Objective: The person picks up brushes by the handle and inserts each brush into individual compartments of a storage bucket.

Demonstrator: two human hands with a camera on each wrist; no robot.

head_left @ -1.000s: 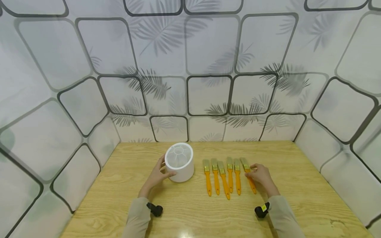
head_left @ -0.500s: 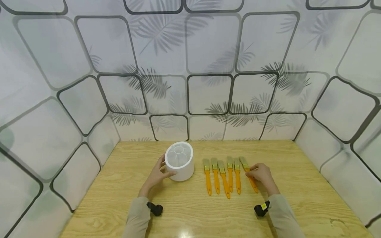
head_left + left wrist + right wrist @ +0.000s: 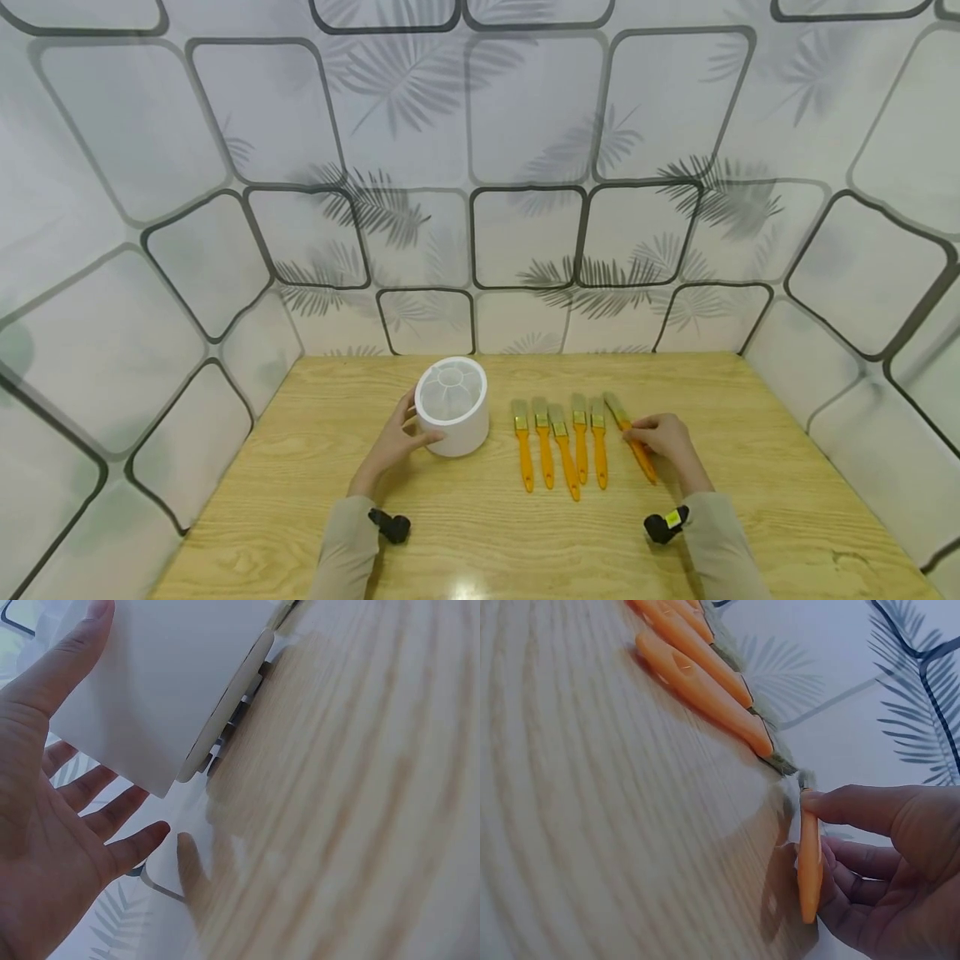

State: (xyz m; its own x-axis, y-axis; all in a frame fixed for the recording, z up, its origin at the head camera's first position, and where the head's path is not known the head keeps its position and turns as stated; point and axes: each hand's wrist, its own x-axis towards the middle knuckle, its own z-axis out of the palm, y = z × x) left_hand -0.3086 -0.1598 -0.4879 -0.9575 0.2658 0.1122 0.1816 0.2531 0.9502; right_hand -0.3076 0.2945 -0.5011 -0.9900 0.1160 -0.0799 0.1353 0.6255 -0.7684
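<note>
A white round organizer [image 3: 467, 435] with several clear-walled compartments stands on the left part of the table, its opening facing me. My left hand [image 3: 392, 448] grips its left side, thumb across the front wall and fingers behind. In the left wrist view the thumb lies along the white wall [image 3: 154, 690], with fingertips past its lower edge. At the right, my right hand [image 3: 670, 442] pinches a paintbrush [image 3: 642, 458] with an orange handle between thumb and fingers. The right wrist view shows this handle [image 3: 810, 859] turned on edge, fingers curled behind it.
Several more orange paintbrushes [image 3: 564, 454] lie in a row between the hands, bristles pointing away from me. The wood-grain table [image 3: 480, 542] meets a patterned wall covering [image 3: 525, 325] at the back and both sides.
The right hand has turned the paintbrush onto its narrow edge, and its handle end has swung slightly right. The left hand and organizer have stayed in place.
</note>
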